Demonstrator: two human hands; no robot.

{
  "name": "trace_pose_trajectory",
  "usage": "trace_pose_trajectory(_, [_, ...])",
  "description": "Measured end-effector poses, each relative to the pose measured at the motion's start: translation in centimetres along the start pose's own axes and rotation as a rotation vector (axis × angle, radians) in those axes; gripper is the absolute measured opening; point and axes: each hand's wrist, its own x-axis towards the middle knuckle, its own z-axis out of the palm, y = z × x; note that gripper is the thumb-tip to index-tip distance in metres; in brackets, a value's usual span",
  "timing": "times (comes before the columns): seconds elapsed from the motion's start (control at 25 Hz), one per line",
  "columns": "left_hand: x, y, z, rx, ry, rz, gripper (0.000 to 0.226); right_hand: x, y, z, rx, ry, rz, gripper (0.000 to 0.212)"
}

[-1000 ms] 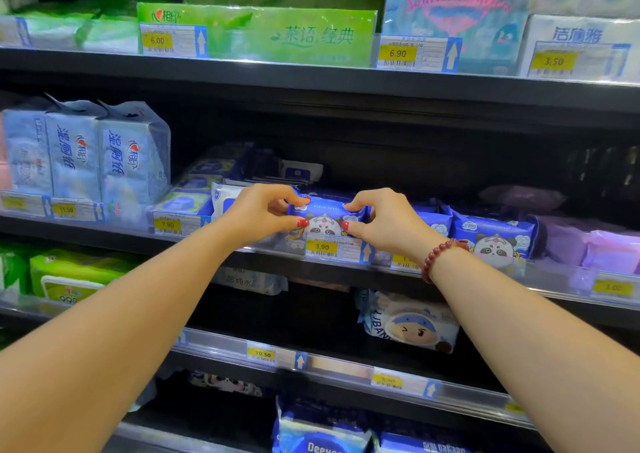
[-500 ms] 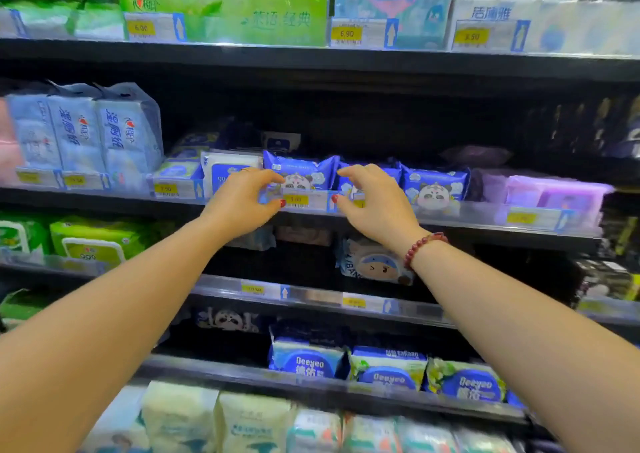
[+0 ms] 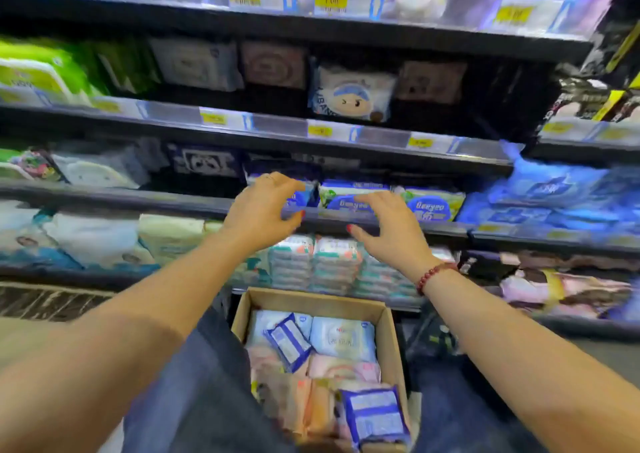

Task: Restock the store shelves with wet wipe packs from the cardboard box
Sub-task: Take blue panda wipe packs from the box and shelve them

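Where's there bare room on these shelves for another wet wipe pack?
The black shelf looks bare right of the brownish pack, which sits beside the white cartoon-face pack, up to the shelf end. Its front strip left of the face pack seems free too. Crowded: the blue-label pack row and the stacked white packs below.
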Motion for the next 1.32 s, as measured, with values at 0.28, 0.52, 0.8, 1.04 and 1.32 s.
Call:
trace_pose_trajectory(0.28, [-6.8,0.2,12.3,-0.141,-0.357,-0.123,0.050,-10.0,6.7,10.2,0.119,-0.475,0.196,0.061])
trace_pose_trajectory(0.52, [-13.3,-0.7,18.8,-0.243,-0.541,-0.303,0.052,-18.1,10.2,15.5,0.108,-0.949,0.101,0.075])
trace_pose_trajectory(0.8, [-17.1,-3.0,21.7,-0.273,-0.605,-0.391,0.052,-22.0,11.7,20.2,-0.142,-1.043,-0.073,0.096])
trace_pose_trajectory(1.04, [-17.5,-3.9,22.3,-0.456,-0.697,-0.360,0.069,-18.6,11.1,19.6,0.465,-1.039,0.487,0.080])
trace_pose_trajectory(1.32, [-16.1,-3.1,19.7,-0.853,-0.673,-0.307,0.094,-12.3,6.8,17.7,1.317,-1.118,1.131,0.023])
